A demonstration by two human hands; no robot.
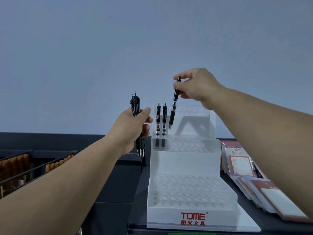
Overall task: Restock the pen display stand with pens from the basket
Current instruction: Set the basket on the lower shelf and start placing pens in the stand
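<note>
A white tiered pen display stand (186, 167) marked TOME sits on a dark shelf, its tiers full of round holes. Two black pens (161, 122) stand upright in the left holes of the upper tier. My right hand (198, 87) pinches a single black pen (174, 106) by its upper end, tip down, hanging just above the holes to the right of those two. My left hand (133, 128) grips a bunch of black pens (137, 122) upright, just left of the stand. No basket is in view.
Stacks of notebooks and sticky-note pads (250, 175) lie right of the stand. Wire racks with brown goods (20, 167) sit at the lower left. A plain grey wall rises behind the shelf.
</note>
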